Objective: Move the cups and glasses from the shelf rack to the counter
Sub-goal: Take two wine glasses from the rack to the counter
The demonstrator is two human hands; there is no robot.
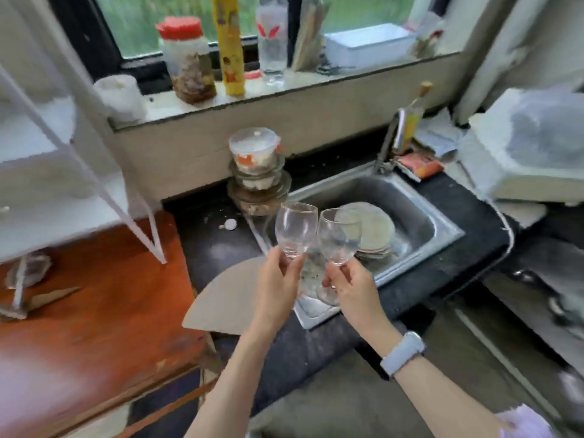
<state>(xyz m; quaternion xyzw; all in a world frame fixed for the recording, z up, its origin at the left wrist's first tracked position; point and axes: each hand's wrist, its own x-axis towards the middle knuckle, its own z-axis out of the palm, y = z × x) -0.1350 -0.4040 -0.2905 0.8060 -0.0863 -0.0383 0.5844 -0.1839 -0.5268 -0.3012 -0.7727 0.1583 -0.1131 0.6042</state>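
Note:
I hold two clear stemmed wine glasses upright, side by side, over the dark counter (221,248) near the sink's left edge. My left hand (278,279) grips the stem of the left wine glass (296,229). My right hand (350,286) grips the stem of the right wine glass (338,237), whose foot shows below my fingers. The bowls of the two glasses nearly touch. The white shelf rack (63,191) stands at the far left on an orange-brown wooden top (104,311); its visible shelves are blurred.
A steel sink (420,216) with plates in it lies just behind the glasses, the tap at its back. Stacked glass bowls and a plastic tub (257,172) stand left of the sink. A beige board (227,295) lies under my left wrist. Jars and bottles line the windowsill.

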